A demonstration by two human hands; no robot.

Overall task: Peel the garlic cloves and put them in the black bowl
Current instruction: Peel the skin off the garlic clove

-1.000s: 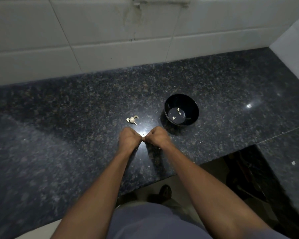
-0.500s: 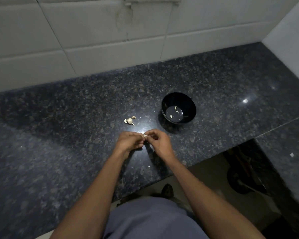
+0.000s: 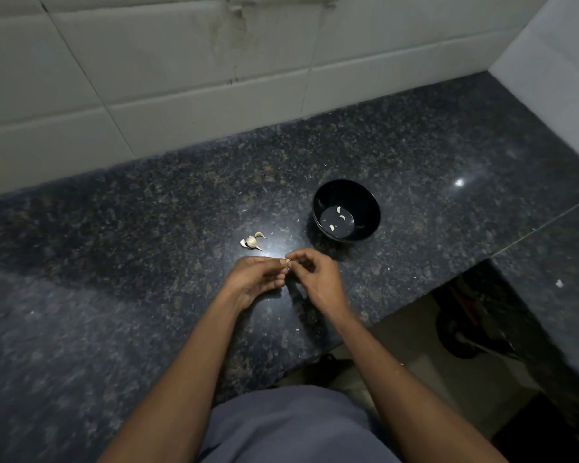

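Observation:
A small garlic clove [image 3: 287, 262] is pinched between the fingertips of my left hand [image 3: 256, 279] and my right hand [image 3: 316, 277], just above the dark granite counter [image 3: 147, 262]. Most of the clove is hidden by the fingers. The black bowl [image 3: 368, 202] stands a short way beyond my right hand, with three small pale peeled cloves [image 3: 340, 217] on its bottom. To the left of the bowl, a small cluster of unpeeled garlic cloves [image 3: 252, 241] lies on the counter.
A white tiled wall [image 3: 181, 78] runs along the back of the counter and a second wall closes the right side. The counter's front edge steps back at the right, over a dark gap with the floor below. Tiny skin flakes dot the counter.
My hands have turned from closed fists pressed together to a fingertip pinch on the clove, with the right fingers spreading. The view has shifted slightly. Bowl and loose garlic have not moved.

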